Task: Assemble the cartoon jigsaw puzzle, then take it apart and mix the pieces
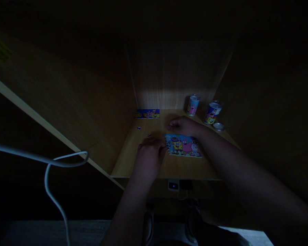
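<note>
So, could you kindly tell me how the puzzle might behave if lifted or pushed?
Lifted, the puzzle may sag or come apart, since its left edge looks jagged and loose pieces lie nearby. It is likely light, looking thin. Pushed, it would probably slide, not tip, lying flat on the shelf.

A wooden shelf (126,161) meets a dimly lit back panel (164,75).

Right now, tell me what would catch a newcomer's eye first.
Probably the colourful cartoon puzzle on the wooden shelf, with the left hand at its left edge and the right hand beyond its far edge. Next, perhaps, the white cable looping at the left of the view.
</note>
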Demonstrator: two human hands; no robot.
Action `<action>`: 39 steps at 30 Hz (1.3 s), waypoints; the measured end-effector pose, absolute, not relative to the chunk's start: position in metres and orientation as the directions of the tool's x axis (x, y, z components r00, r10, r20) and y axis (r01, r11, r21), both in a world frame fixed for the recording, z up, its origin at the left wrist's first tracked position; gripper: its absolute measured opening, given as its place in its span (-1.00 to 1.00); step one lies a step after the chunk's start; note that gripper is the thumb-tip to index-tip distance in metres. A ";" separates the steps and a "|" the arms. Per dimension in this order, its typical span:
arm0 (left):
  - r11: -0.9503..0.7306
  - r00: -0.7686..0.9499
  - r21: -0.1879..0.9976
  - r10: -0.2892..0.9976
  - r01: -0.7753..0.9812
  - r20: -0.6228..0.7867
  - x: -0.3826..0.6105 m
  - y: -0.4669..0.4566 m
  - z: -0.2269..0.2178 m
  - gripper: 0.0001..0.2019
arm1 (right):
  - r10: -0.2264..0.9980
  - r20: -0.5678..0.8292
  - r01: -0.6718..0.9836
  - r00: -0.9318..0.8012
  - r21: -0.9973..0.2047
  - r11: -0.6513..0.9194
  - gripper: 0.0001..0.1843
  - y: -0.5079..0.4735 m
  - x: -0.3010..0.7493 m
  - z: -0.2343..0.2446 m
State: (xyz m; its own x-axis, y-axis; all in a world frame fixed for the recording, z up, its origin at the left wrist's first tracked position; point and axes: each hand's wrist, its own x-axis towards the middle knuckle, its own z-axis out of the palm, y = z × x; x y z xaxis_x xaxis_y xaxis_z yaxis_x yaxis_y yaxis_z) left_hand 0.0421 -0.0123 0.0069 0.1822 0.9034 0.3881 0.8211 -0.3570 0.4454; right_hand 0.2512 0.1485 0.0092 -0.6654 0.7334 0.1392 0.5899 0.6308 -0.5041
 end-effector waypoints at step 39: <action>-0.542 0.381 0.361 0.819 0.759 0.430 0.042 -0.014 0.002 -0.77 | 0.746 0.136 0.593 -0.652 -0.523 0.613 -0.47 0.147 0.251 0.011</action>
State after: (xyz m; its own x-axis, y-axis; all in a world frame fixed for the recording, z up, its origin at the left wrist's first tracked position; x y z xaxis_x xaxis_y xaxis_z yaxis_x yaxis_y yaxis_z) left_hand 0.0419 -0.0137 0.0025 0.3806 0.8187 0.4299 0.7587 -0.5422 0.3610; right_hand 0.2509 0.1471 0.0110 -0.6518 0.7462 0.1357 0.5927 0.6128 -0.5226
